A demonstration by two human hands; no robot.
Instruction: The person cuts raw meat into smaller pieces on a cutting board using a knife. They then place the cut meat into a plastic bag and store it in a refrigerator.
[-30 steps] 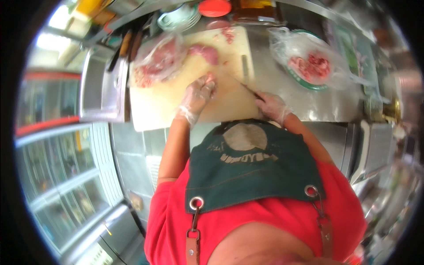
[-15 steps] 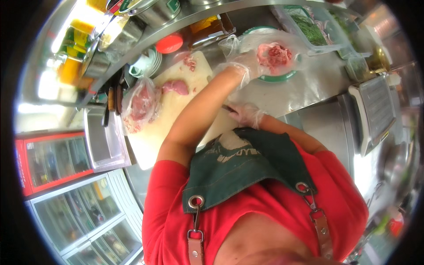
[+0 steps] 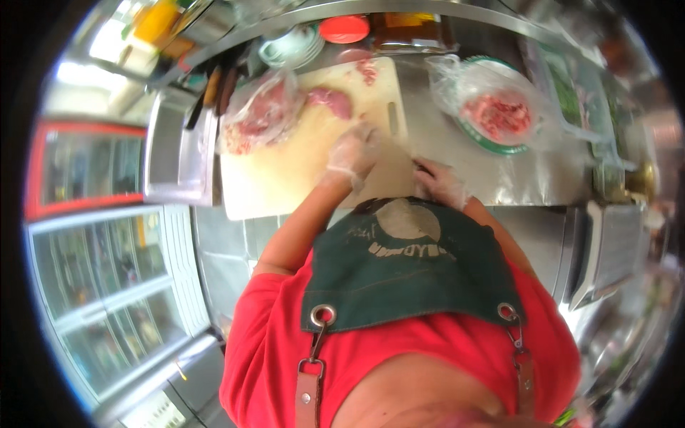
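My left hand [image 3: 354,151], in a clear plastic glove, hovers over or rests on the white cutting board [image 3: 285,182]; its fingers are smeared by motion, and I see no meat in it. By the board's right edge, close to my apron, my gloved right hand [image 3: 440,181] is closed around a dark thing, mostly hidden. A smooth pink piece of meat [image 3: 331,102] lies beyond my left hand. Left of it is a plastic bag of raw meat [image 3: 265,110]. Small meat scraps [image 3: 367,70] sit at the board's far end. Cut meat [image 3: 497,116] lies on plastic over a green-rimmed plate [image 3: 503,148].
Knives [image 3: 212,89] stand at the far left, above a steel tray [image 3: 180,150]. White dishes [image 3: 294,48], a red lid [image 3: 344,29] and a brown container [image 3: 412,34] line the back under a steel shelf [image 3: 399,7]. Tubs of greens [image 3: 564,93] stand at right.
My left hand has moved left and nearer, from the plate of cut meat to the cutting board. My right hand stays low by the board's edge. The head view has shifted.
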